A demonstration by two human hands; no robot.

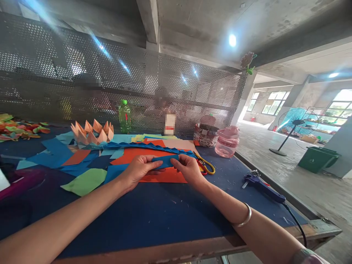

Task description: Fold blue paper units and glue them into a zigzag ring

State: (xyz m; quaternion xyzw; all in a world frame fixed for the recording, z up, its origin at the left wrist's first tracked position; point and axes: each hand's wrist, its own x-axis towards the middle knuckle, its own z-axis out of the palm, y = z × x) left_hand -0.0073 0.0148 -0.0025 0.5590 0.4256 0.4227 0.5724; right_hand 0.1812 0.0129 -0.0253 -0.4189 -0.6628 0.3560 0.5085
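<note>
A small folded piece of blue paper [166,161] is stretched between my two hands, just above the orange sheets. My left hand [141,168] pinches its left end between thumb and fingers. At the right end, my right hand [189,168] grips it the same way. Behind the hands runs a long strip of pointed blue folds [145,146]. Beneath lie orange paper sheets [162,176]. Scissors with yellow handles [210,167] rest right beside my right hand, partly hidden by it. A light green paper piece [85,182] lies near my left forearm.
A peach folded-paper crown [93,134] stands back left among loose blue sheets [52,152]. Behind are a green bottle [125,116], a woven basket [205,135] and a pink jug [227,142]. A glue gun [264,189] with its cord lies near the right edge. Perforated metal panels [187,95] border the table's back.
</note>
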